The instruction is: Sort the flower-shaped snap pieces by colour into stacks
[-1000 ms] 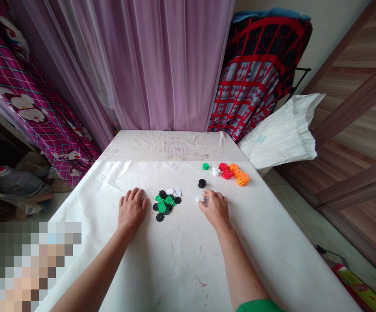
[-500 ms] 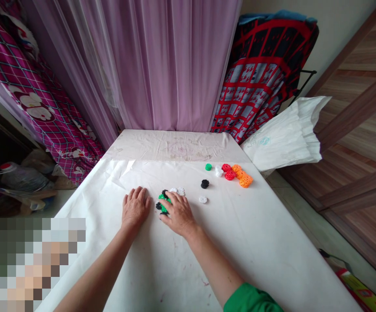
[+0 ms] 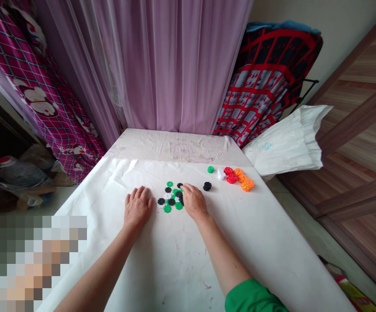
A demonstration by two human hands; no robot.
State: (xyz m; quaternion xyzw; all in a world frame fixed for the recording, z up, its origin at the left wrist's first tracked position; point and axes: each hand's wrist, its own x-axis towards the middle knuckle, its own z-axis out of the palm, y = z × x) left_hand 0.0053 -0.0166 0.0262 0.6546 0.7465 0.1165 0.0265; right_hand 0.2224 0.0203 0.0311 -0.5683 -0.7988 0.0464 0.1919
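Observation:
A loose pile of notched plastic discs (image 3: pixel 171 201) in green, black and white lies spread on the white-covered table between my hands. My left hand (image 3: pixel 138 206) rests palm down to the left of the pile, fingers stretched out, holding nothing and apart from the discs. At the pile's right edge is my right hand (image 3: pixel 194 201), its fingers curled and close together against the discs. Its thumb and whatever is under the fingers are hidden. Just right of that hand stands a small black stack (image 3: pixel 207 186) of the same discs.
Farther back on the table (image 3: pixel 174 268) are a green stack (image 3: pixel 210 169), white discs (image 3: pixel 221 174), red stacks (image 3: pixel 231 178) and orange stacks (image 3: pixel 247 184). A white bag (image 3: pixel 288 141) leans at the right edge. Purple curtains (image 3: pixel 181 65) hang behind. Part of the lower left is pixelated.
My right hand has moved right and its fingers have drawn in. The discs it covered now lie spread out. The lone white disc to its right no longer shows. My left hand stays put.

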